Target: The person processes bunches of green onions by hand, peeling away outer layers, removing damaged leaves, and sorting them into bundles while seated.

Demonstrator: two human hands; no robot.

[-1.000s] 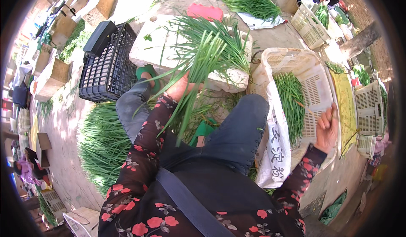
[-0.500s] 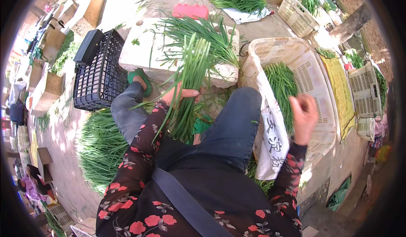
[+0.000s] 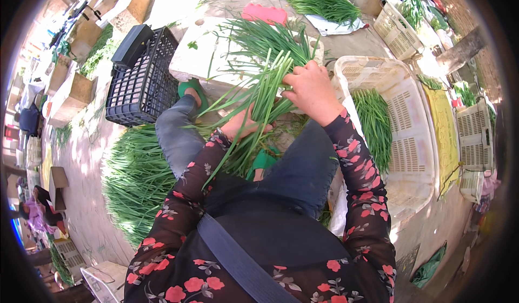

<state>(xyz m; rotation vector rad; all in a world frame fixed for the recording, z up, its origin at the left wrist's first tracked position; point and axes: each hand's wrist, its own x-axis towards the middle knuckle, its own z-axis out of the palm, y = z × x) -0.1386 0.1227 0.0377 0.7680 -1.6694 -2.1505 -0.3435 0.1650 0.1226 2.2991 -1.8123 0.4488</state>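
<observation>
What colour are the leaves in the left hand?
Green leaves, shown best in the head view.

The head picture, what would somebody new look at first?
Probably the middle: the bare left hand holds a bunch of long, thin green leaves, and the bare right hand touches it too. Then maybe the big, bushy green heap on the ground at left, and the large off-white plastic basket at right.

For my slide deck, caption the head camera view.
Left hand grips a bunch of long green stalks, right hand at its upper end, a pale crate to the right.
</observation>
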